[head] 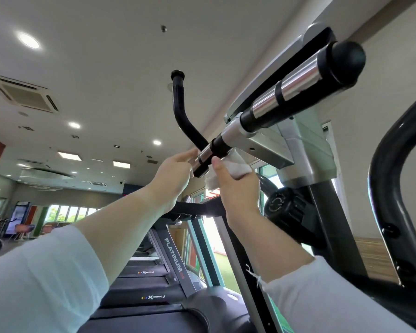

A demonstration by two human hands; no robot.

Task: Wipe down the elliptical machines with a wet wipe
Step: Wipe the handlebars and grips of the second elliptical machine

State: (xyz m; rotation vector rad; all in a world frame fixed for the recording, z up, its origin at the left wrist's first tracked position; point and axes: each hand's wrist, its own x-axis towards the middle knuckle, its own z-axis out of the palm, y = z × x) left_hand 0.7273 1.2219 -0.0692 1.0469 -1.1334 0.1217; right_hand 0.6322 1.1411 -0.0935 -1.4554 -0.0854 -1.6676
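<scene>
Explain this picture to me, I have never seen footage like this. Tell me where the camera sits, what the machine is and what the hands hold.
There is one picture, from a wide-angle camera worn on the person's head, here tilted up toward the ceiling. No robot is involved: both arms in white sleeves are the person's own. The machine is an elliptical trainer. Its handlebar crosses the frame, with black grips and shiny metal bands. The right hand holds a bunched white wet wipe against the bar's far grip. The left hand touches that grip's end; whether its fingers wrap round it I cannot tell. The curved black bar behind is likely a moving arm. Below stands a treadmill marked PLATINUM.
</scene>
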